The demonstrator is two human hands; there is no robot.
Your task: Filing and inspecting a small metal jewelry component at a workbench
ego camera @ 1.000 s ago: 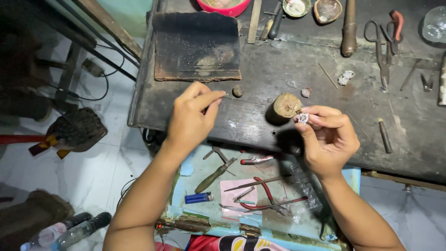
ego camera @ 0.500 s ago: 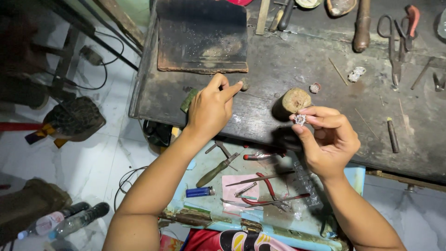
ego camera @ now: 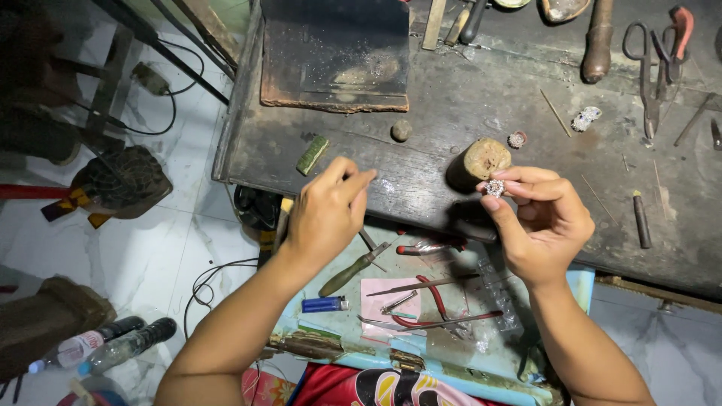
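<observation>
My right hand [ego camera: 543,219] pinches a small sparkly silver ring piece [ego camera: 494,187] between thumb and fingertips, just in front of a short wooden peg [ego camera: 486,159] on the dark workbench [ego camera: 466,105]. My left hand [ego camera: 328,213] hovers over the bench's front edge with thumb and forefinger pressed together; whether something tiny sits between them is too small to tell. A green block [ego camera: 311,154] lies just beyond the left hand, and a small round pebble-like lump [ego camera: 401,131] lies farther back.
A dark slab [ego camera: 335,56] lies at the back of the bench. Scissors [ego camera: 648,68], a wooden handle [ego camera: 599,41], small jewellery pieces [ego camera: 586,118] and thin rods sit to the right. An open drawer [ego camera: 421,308] below holds pliers, a screwdriver, tweezers and a blue lighter [ego camera: 324,304]. Bottles lie on the floor.
My left hand has drawn back from the middle of the bench toward its front edge, fingers still pinched. The right hand keeps the ring piece by the peg.
</observation>
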